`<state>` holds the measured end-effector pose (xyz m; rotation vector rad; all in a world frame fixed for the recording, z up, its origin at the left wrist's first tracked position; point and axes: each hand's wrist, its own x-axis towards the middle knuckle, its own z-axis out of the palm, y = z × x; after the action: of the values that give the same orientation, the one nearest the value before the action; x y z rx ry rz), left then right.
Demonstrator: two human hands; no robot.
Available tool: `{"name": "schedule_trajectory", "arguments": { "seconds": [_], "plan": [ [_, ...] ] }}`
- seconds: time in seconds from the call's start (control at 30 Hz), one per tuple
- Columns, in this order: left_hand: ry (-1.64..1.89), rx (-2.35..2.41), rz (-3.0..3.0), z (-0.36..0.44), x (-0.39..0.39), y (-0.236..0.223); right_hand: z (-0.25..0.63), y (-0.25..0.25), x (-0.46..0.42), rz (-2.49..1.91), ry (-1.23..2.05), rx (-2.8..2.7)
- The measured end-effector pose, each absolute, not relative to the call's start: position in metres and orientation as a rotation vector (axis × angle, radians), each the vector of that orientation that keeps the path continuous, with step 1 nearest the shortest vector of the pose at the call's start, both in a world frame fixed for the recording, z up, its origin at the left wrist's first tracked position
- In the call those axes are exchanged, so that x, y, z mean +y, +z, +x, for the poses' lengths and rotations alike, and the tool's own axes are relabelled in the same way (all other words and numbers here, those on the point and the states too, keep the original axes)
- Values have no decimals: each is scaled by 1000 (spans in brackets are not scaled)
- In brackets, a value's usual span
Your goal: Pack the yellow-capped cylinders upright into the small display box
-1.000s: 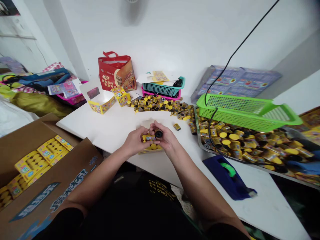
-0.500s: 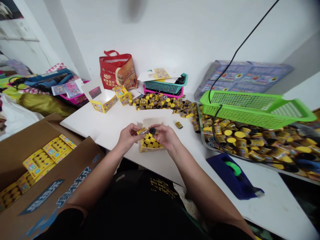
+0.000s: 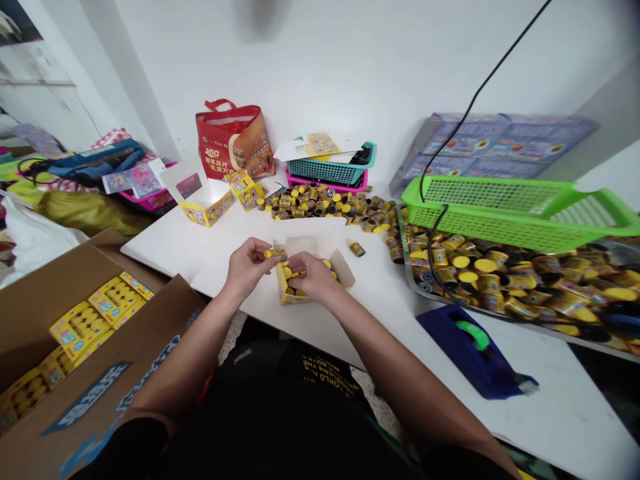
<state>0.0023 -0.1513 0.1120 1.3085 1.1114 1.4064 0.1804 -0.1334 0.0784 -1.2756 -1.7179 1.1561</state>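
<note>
My left hand (image 3: 246, 269) pinches a small yellow canister (image 3: 275, 254) with a printed label, held on its side above the left edge of an open yellow box (image 3: 295, 300). Several yellow-lidded canisters stand in that box, and its white flaps are folded outward. Reaching down into it, my right hand (image 3: 313, 275) has its fingers closed around a canister among the others; the fingers partly cover it. A single loose canister (image 3: 357, 249) lies on the table to the right of the box.
Loose canisters (image 3: 320, 202) lie along the wall, and more fill a metal tray (image 3: 413, 277) under a green basket (image 3: 480, 220). A blue tape dispenser (image 3: 475, 353) sits at right. Further left are an open carton (image 3: 150, 333), another box (image 3: 205, 210) and a red bag (image 3: 235, 143).
My right hand has lowered its canister, earlier held with its black end showing, into the box. My left hand has moved slightly left and up, still holding its canister.
</note>
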Motion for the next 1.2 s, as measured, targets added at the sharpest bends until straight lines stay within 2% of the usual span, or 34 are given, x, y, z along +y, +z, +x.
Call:
{"name": "schedule_trajectory", "arguments": {
  "seconds": [0.1, 0.2, 0.3, 0.4, 0.5, 0.57, 0.63, 0.8, 0.93, 1.07, 1.2],
  "plan": [
    [1382, 1132, 1357, 2, -151, 106, 185, 73, -129, -1286, 1225, -1590],
    [1310, 1167, 1619, 4, -150, 107, 192, 71, -130, -1317, 1101, -1585],
    [1089, 1137, 2036, 13, -147, 119, 210, 77, -132, -1300, 839, -1583],
    [681, 1052, 2452, 28, -143, 132, 249, 88, -121, -1361, 406, -1552],
    [223, 1021, 2748, 40, -139, 137, 297, 95, -94, -1797, 97, -1512],
    [20, 1026, 2837, 43, -138, 134, 323, 92, -75, -2163, 142, -1461],
    [-21, 1011, 2874, 42, -137, 128, 336, 84, -60, -2353, 220, -1434],
    [175, 916, 2871, 34, -133, 117, 327, 60, -40, -2356, 278, -1579],
    [443, 1036, 2839, 28, -125, 117, 326, 64, -39, -2309, 329, -1700],
    [1003, 1212, 2662, 13, -127, 109, 333, 79, -56, -2208, 277, -1561],
    [1619, 1465, 1965, 4, -135, 83, 303, 94, -95, -1565, 405, -1439]
  ]
}}
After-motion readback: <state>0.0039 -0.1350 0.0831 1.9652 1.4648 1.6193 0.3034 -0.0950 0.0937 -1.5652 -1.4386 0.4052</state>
